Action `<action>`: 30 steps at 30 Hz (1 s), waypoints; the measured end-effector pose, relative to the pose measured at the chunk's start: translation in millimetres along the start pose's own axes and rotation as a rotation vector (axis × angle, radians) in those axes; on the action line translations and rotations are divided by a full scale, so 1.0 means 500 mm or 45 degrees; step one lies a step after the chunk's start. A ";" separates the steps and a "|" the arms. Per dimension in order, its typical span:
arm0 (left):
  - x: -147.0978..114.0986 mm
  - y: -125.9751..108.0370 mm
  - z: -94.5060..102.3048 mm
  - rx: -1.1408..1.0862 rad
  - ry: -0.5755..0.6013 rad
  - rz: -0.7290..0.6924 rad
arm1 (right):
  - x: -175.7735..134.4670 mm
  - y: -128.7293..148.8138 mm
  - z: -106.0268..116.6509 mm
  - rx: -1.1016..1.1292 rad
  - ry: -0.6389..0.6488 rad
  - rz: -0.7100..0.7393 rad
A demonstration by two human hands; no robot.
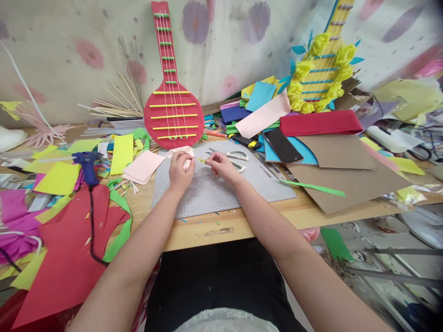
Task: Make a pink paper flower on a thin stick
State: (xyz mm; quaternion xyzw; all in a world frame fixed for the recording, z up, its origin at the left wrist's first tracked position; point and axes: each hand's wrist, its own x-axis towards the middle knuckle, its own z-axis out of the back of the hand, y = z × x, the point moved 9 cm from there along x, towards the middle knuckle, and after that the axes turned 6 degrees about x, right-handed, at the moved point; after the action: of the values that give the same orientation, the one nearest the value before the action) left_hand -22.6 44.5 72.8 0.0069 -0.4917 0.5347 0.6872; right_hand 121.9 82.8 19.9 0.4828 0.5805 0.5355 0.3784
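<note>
Over the grey cutting mat point(207, 198), my left hand point(180, 173) is closed on a folded piece of pale pink paper point(180, 151). My right hand point(220, 166) pinches a small yellow piece point(201, 160), its tip pointing at the left hand; its exact kind is too small to tell. Scissors with white handles point(239, 156) lie on the mat just behind and right of the right hand. Left of the mat is a small stack of pale pink paper point(144, 167). Directly behind my hands stands a red lute-shaped craft point(174, 102) with yellow and green bars and white strings.
A blue glue gun point(88, 168) and coloured paper crowd the left side, with red paper point(74, 240) over the front edge. On the right lie a black phone point(283, 145), brown cardboard point(346, 184) and a utility knife point(245, 141). A yellow flowered instrument craft point(320, 80) leans behind.
</note>
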 end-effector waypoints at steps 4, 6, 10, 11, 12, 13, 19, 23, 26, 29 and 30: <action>-0.003 -0.007 -0.006 0.005 0.010 -0.028 | -0.004 0.008 -0.006 -0.061 0.026 0.027; -0.004 -0.008 -0.009 0.013 0.016 -0.043 | -0.005 0.009 -0.010 -0.100 0.043 0.034; -0.006 -0.004 -0.016 0.011 0.033 0.002 | -0.005 0.004 -0.014 -0.133 0.050 0.021; -0.005 -0.001 -0.017 -0.006 0.041 0.026 | -0.006 0.003 -0.014 -0.141 0.044 0.021; -0.005 0.003 -0.018 -0.031 0.050 0.051 | -0.005 0.003 -0.012 -0.162 0.032 0.024; -0.003 0.009 -0.018 -0.058 0.054 0.077 | -0.004 0.004 -0.008 -0.204 0.010 0.031; 0.011 0.079 0.010 0.165 -0.003 0.246 | 0.017 0.057 0.094 -0.738 -0.477 0.140; 0.006 0.116 -0.003 0.411 0.146 0.368 | 0.056 0.091 0.155 -1.102 -0.634 0.177; -0.006 0.123 -0.021 0.547 0.288 0.449 | 0.085 0.083 0.171 -1.358 -0.560 0.104; -0.018 0.118 -0.038 0.631 0.391 0.494 | 0.086 0.076 0.164 -1.483 -0.537 0.039; -0.020 0.116 -0.042 0.646 0.416 0.503 | 0.079 0.084 0.156 -1.469 -0.578 0.072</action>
State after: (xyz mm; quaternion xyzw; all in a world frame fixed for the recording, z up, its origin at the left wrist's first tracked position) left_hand -51.1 73.3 24.8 -0.0035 -0.2187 0.7564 0.6165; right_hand 193.4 139.4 53.3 0.3177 0.0895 0.6568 0.6780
